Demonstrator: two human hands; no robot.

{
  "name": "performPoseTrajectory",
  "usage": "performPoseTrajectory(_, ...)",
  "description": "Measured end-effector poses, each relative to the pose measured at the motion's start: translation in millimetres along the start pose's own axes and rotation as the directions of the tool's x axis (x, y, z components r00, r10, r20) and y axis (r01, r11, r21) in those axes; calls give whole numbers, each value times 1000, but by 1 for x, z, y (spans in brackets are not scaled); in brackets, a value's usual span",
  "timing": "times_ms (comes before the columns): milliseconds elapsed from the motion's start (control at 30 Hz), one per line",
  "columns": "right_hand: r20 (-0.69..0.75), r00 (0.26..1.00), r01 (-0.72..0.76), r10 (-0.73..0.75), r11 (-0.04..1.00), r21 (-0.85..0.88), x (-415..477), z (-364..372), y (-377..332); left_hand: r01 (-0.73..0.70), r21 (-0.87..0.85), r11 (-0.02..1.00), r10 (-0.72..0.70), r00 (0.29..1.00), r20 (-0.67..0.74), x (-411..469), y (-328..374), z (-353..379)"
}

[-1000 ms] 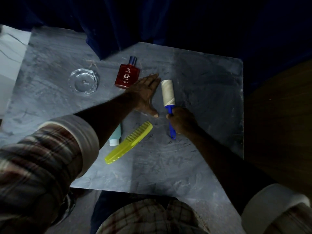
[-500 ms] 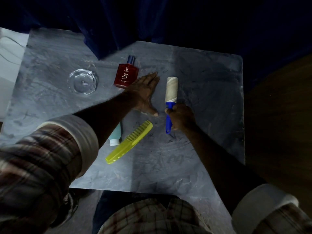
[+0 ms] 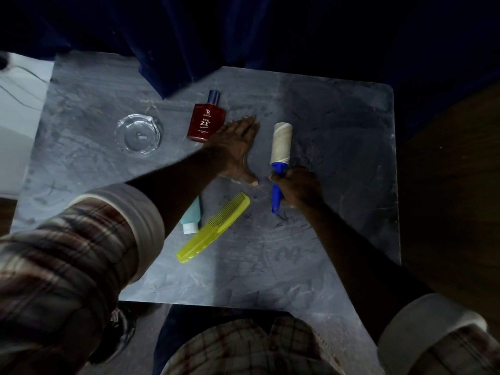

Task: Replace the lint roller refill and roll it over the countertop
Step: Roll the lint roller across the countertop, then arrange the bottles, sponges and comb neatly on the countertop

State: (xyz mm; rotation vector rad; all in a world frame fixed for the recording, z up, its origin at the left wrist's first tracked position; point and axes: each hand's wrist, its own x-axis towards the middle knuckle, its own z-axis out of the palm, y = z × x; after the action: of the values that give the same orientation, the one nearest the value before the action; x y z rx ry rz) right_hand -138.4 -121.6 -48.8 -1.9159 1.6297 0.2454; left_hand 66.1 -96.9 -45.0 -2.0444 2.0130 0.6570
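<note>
The right hand (image 3: pixel 296 186) is clenched around the blue handle of the lint roller (image 3: pixel 281 147), whose pale roll lies on the grey countertop (image 3: pixel 338 158), pointing away from the person. Just left of the roller, the left hand (image 3: pixel 235 147) rests flat, fingers extended, grasping nothing. Left of it stands a red cologne bottle (image 3: pixel 207 123); nearer the person lies a yellow comb (image 3: pixel 213 228).

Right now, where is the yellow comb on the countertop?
In the head view the yellow comb lies diagonally at centre, below the flat left hand, beside the teal bottle and left of the lint roller.
</note>
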Motion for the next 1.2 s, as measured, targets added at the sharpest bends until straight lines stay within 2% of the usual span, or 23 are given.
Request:
performPoseTrajectory(200, 7, 1000, -24, 24, 999, 33, -5, -4, 2, 20, 104, 994, -24, 999, 36, -1, 16, -13)
performPoseTrajectory(267, -7, 999, -36, 36, 999, 31, -6, -6, 2, 33, 92, 995, -36, 999, 32, -6, 25, -16)
performPoseTrajectory(400, -68, 997, -27, 28, 999, 24, -9, -10, 3, 45, -43, 998, -49, 994, -99, -35, 45, -7)
performPoseTrajectory(500, -109, 994, 14, -12, 1000, 10, -11, -9, 5, 19, -240, 970, -77, 970, -231, -76, 66, 12)
performPoseTrajectory(567, -95, 995, 33, -32, 999, 5, -11, -9, 7, -17, -360, 933, -94, 953, -287, -108, 76, 23)
performPoseTrajectory(700, -87, 995, 54, -54, 999, -2, -12, -12, 6, 5, -531, 847, -195, 933, -302, -168, 81, 28)
performPoseTrajectory(833, -167, 984, 50, -56, 998, -42, -14, -14, -6, 20, -689, 725, -373, 852, -368, -202, 46, 24)
performPoseTrajectory(967, -295, 949, 130, -108, 990, 55, -34, -19, -18, -35, -844, 535, -507, 785, -354, -209, -7, 15)
performPoseTrajectory(1033, -276, 950, 191, -147, 972, 137, -45, -13, -35, -46, -897, 439, -569, 759, -317, -206, -37, 8)
performPoseTrajectory(1100, -212, 965, 197, -153, 958, 206, -55, -5, -58, -2, -901, 434, -615, 730, -298, -204, -66, -2)
performPoseTrajectory(1200, -166, 972, 200, -168, 959, 201, -64, 11, -91, 11, -908, 419, -649, 703, -291, -198, -104, -9)
